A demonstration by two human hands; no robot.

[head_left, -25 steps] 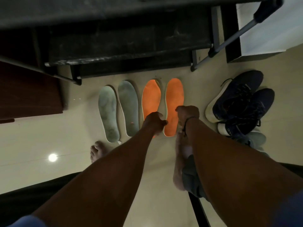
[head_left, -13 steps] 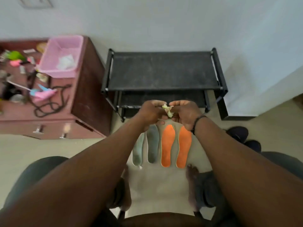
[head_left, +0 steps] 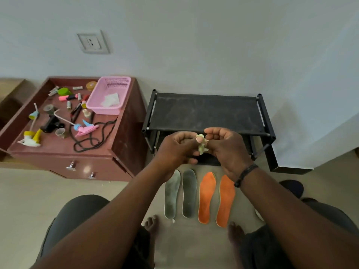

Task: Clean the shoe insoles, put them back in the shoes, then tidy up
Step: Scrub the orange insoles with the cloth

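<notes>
Now that both hands have come up from the floor, the left hand (head_left: 179, 147) and right hand (head_left: 225, 146) pinch a small pale crumpled wad (head_left: 201, 145) between them. The two flat orange foam insoles (head_left: 216, 199) lie below, beside two grey-green ones (head_left: 180, 194), probably wiped.

Pale wall (head_left: 194, 45) with socket (head_left: 92, 43); beige tiled floor (head_left: 48, 191); reddish-brown cabinet (head_left: 124, 136) beside black shoe rack (head_left: 206, 111).

Both forearms are bare, with no sleeves in view. The right wrist wears a dark braided band (head_left: 245, 175) (thin, cord-like). Dark grey trousers (head_left: 77, 212) cover both knees, and both feet (head_left: 152, 223) are bare.
</notes>
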